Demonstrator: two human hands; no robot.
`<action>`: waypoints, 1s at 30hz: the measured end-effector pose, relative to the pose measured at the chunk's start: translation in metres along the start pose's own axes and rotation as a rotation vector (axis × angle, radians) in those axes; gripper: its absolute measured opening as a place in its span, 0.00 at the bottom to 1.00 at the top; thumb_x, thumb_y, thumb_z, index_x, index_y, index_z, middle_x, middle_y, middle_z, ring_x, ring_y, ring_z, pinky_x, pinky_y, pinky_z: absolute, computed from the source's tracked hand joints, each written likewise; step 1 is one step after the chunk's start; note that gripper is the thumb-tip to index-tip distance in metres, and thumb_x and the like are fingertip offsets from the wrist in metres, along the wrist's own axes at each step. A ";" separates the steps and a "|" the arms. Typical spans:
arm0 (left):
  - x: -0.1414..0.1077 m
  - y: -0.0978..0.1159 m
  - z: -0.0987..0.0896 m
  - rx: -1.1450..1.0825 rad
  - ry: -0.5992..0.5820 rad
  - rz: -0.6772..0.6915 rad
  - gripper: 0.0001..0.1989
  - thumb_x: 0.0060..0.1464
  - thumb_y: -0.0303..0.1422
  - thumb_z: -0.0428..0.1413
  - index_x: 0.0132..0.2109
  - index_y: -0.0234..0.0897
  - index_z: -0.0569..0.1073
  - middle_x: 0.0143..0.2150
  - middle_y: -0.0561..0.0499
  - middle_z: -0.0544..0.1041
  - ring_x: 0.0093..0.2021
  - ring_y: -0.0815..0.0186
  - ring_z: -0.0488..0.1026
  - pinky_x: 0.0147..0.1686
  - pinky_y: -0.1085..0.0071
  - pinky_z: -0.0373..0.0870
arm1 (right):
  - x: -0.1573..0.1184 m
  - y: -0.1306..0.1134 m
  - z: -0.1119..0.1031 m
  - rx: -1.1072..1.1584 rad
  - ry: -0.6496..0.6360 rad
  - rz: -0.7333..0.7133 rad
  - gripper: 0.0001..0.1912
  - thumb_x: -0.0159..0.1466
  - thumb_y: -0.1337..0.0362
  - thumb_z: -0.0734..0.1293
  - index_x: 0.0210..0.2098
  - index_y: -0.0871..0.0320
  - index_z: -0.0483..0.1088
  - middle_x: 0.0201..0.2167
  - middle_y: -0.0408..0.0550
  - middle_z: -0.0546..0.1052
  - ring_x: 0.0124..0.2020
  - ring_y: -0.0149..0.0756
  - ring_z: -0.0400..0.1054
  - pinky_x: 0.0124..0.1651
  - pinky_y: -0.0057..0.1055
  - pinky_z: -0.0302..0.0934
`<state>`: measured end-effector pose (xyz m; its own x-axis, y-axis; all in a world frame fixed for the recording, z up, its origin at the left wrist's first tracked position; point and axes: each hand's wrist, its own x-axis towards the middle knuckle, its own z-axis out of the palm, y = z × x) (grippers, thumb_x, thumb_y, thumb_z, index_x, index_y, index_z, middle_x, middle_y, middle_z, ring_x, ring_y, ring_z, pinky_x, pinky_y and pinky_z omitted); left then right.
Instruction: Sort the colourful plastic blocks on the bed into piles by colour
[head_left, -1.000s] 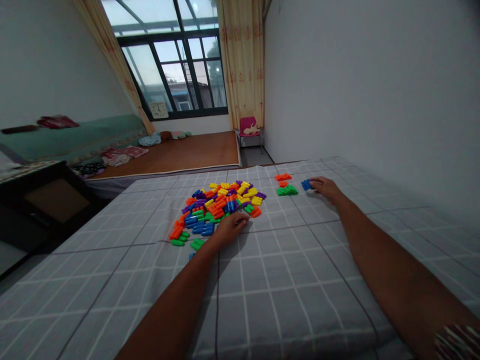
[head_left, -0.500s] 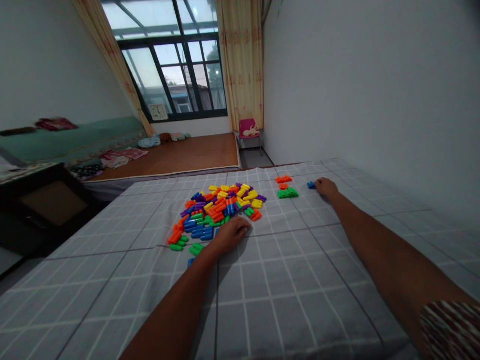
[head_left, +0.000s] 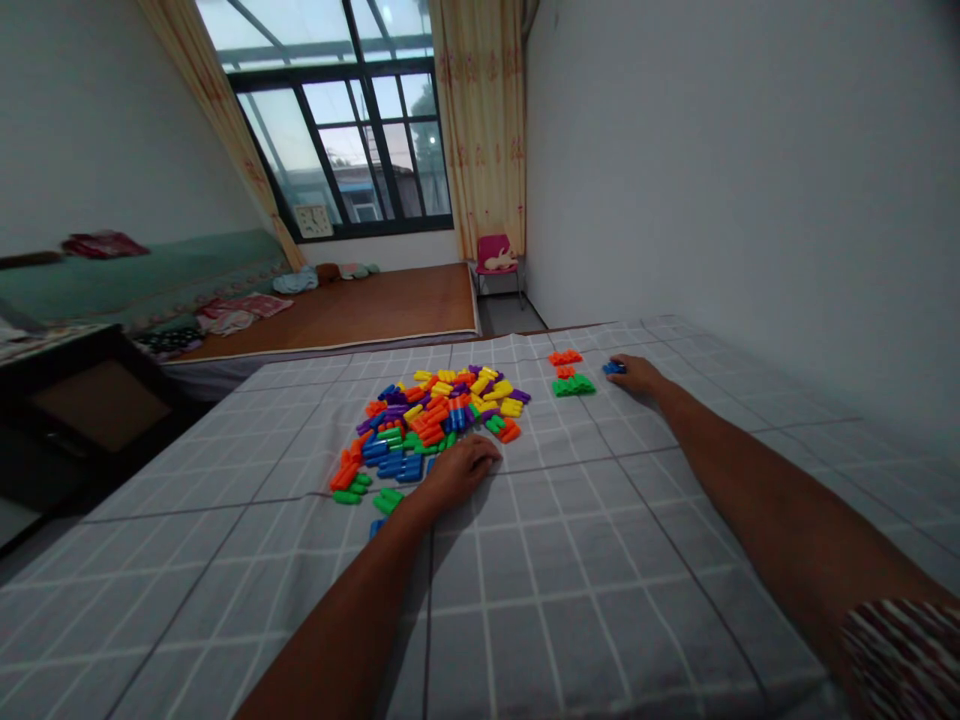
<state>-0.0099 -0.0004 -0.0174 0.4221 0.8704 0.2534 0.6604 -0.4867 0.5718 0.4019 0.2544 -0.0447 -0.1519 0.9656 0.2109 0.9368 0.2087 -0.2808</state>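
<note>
My right hand (head_left: pixel 636 374) is at the far right of the sheet, its fingers closed on a small blue plastic building block (head_left: pixel 614 368). To its left lie green blocks (head_left: pixel 574 385) in a short row, with orange blocks (head_left: pixel 565 358) just behind them. My left hand (head_left: pixel 465 466) rests on the sheet with its fingers curled together, and no block shows in them. It lies against the near right side of a heap of mixed building blocks (head_left: pixel 431 420) in orange, yellow, blue, green and purple. Part of a blue block is hidden behind that hand.
A grey checked sheet (head_left: pixel 570 560) covers the surface under the blocks. A white wall (head_left: pixel 735 200) stands along the right. To the left is a dark cabinet (head_left: pixel 82 420). Beyond are a brown mat (head_left: pixel 375 305), a pink chair (head_left: pixel 495 255) and a window (head_left: pixel 360 150).
My right hand has moved slightly left with the blue block, closer to the green and orange blocks. My left hand has stayed by the heap. The view has shifted a little.
</note>
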 end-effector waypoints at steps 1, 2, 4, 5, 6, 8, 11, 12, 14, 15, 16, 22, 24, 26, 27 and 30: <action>0.000 0.000 0.000 0.009 -0.005 0.004 0.13 0.58 0.30 0.49 0.43 0.38 0.77 0.47 0.46 0.77 0.49 0.61 0.73 0.52 0.66 0.68 | 0.001 -0.001 0.000 -0.007 -0.012 -0.008 0.29 0.58 0.60 0.69 0.57 0.64 0.69 0.55 0.61 0.73 0.53 0.46 0.68 0.55 0.35 0.58; 0.000 0.000 0.000 0.019 -0.010 0.006 0.13 0.58 0.29 0.49 0.43 0.38 0.77 0.47 0.46 0.76 0.49 0.62 0.73 0.53 0.66 0.67 | 0.001 -0.002 0.001 -0.014 -0.019 -0.009 0.28 0.58 0.60 0.68 0.57 0.64 0.69 0.55 0.62 0.73 0.53 0.46 0.68 0.55 0.35 0.58; 0.000 0.000 0.000 0.042 -0.018 0.013 0.13 0.58 0.29 0.49 0.44 0.37 0.77 0.48 0.46 0.76 0.49 0.62 0.72 0.53 0.66 0.67 | -0.001 -0.003 -0.001 -0.029 -0.024 0.002 0.28 0.59 0.61 0.67 0.58 0.64 0.68 0.56 0.61 0.72 0.54 0.47 0.68 0.56 0.36 0.58; 0.000 0.000 0.000 0.053 -0.021 0.019 0.13 0.58 0.29 0.49 0.44 0.36 0.77 0.48 0.46 0.76 0.49 0.62 0.72 0.53 0.66 0.67 | -0.003 -0.004 -0.002 -0.033 -0.025 0.008 0.28 0.59 0.61 0.66 0.58 0.63 0.68 0.57 0.60 0.72 0.54 0.47 0.68 0.56 0.37 0.58; 0.000 0.001 0.000 0.064 -0.024 0.026 0.13 0.58 0.28 0.49 0.44 0.36 0.77 0.47 0.46 0.76 0.49 0.62 0.72 0.53 0.66 0.67 | -0.005 -0.004 -0.004 -0.036 -0.034 0.015 0.29 0.59 0.61 0.66 0.59 0.62 0.68 0.57 0.59 0.72 0.55 0.48 0.68 0.56 0.38 0.58; 0.001 0.002 0.000 0.086 -0.032 0.041 0.13 0.58 0.28 0.49 0.44 0.36 0.77 0.47 0.46 0.76 0.49 0.63 0.72 0.53 0.67 0.68 | -0.009 -0.009 -0.010 -0.046 -0.051 0.050 0.30 0.58 0.60 0.67 0.59 0.61 0.67 0.57 0.60 0.72 0.55 0.50 0.67 0.56 0.41 0.59; 0.001 0.006 0.000 0.125 -0.043 0.049 0.13 0.58 0.27 0.49 0.44 0.36 0.77 0.47 0.46 0.77 0.49 0.63 0.72 0.53 0.67 0.68 | -0.012 -0.033 -0.023 -0.069 0.037 0.118 0.32 0.58 0.56 0.68 0.59 0.60 0.66 0.58 0.62 0.70 0.57 0.56 0.64 0.56 0.49 0.59; 0.001 0.008 0.000 0.140 -0.044 0.050 0.13 0.58 0.27 0.49 0.44 0.36 0.77 0.47 0.46 0.77 0.49 0.63 0.72 0.53 0.67 0.68 | -0.013 -0.047 -0.028 -0.058 0.093 0.098 0.31 0.58 0.56 0.68 0.60 0.61 0.66 0.59 0.62 0.69 0.58 0.56 0.64 0.56 0.49 0.59; 0.000 0.012 0.001 0.171 -0.044 0.050 0.12 0.58 0.27 0.50 0.45 0.36 0.77 0.48 0.46 0.77 0.49 0.63 0.72 0.53 0.67 0.68 | -0.015 -0.085 -0.035 0.023 0.163 -0.042 0.27 0.62 0.58 0.65 0.58 0.62 0.67 0.59 0.60 0.70 0.55 0.50 0.66 0.55 0.45 0.60; 0.000 0.013 0.001 0.186 -0.045 0.050 0.12 0.58 0.28 0.50 0.45 0.36 0.77 0.48 0.46 0.76 0.49 0.62 0.72 0.53 0.67 0.68 | -0.017 -0.108 -0.037 0.088 0.152 -0.146 0.24 0.63 0.59 0.64 0.57 0.62 0.68 0.56 0.59 0.72 0.52 0.46 0.69 0.54 0.41 0.61; -0.001 0.014 0.001 0.199 -0.046 0.050 0.12 0.58 0.28 0.51 0.45 0.36 0.77 0.48 0.46 0.76 0.49 0.62 0.72 0.53 0.67 0.67 | -0.020 -0.131 -0.037 0.160 0.113 -0.252 0.21 0.63 0.61 0.64 0.54 0.61 0.70 0.53 0.56 0.75 0.48 0.42 0.71 0.52 0.37 0.63; -0.001 0.016 0.002 0.242 -0.052 0.091 0.13 0.59 0.28 0.50 0.47 0.36 0.76 0.48 0.45 0.76 0.48 0.63 0.72 0.53 0.68 0.68 | -0.059 -0.260 -0.002 0.335 -0.123 -0.614 0.11 0.63 0.65 0.66 0.44 0.56 0.76 0.43 0.49 0.80 0.40 0.38 0.73 0.45 0.32 0.64; -0.001 0.015 0.003 0.255 -0.046 0.099 0.13 0.58 0.28 0.50 0.47 0.36 0.77 0.48 0.45 0.76 0.49 0.62 0.72 0.53 0.67 0.68 | -0.069 -0.286 0.015 0.329 -0.103 -0.654 0.12 0.61 0.65 0.68 0.45 0.57 0.75 0.46 0.51 0.79 0.45 0.40 0.72 0.48 0.34 0.63; -0.001 0.013 0.004 0.263 -0.027 0.093 0.13 0.58 0.28 0.51 0.47 0.35 0.77 0.49 0.44 0.76 0.50 0.61 0.71 0.53 0.65 0.67 | -0.075 -0.302 0.029 0.302 -0.075 -0.708 0.15 0.57 0.63 0.72 0.44 0.58 0.75 0.47 0.53 0.77 0.47 0.42 0.70 0.50 0.36 0.61; -0.001 0.013 0.004 0.264 -0.020 0.090 0.13 0.58 0.28 0.51 0.47 0.35 0.77 0.49 0.43 0.75 0.51 0.60 0.71 0.53 0.65 0.67 | -0.076 -0.306 0.034 0.283 -0.065 -0.729 0.16 0.56 0.62 0.73 0.43 0.58 0.75 0.46 0.53 0.77 0.47 0.43 0.69 0.51 0.37 0.61; -0.001 0.010 0.005 0.267 -0.026 0.101 0.13 0.58 0.28 0.51 0.47 0.36 0.77 0.50 0.44 0.76 0.51 0.61 0.71 0.53 0.66 0.68 | -0.075 -0.305 0.038 0.242 -0.075 -0.751 0.10 0.56 0.63 0.72 0.38 0.58 0.75 0.41 0.50 0.77 0.43 0.40 0.68 0.48 0.35 0.60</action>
<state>-0.0003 -0.0067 -0.0161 0.5075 0.8159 0.2771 0.7529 -0.5763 0.3179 0.1161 0.1240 -0.0105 -0.7454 0.5588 0.3635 0.4815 0.8284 -0.2862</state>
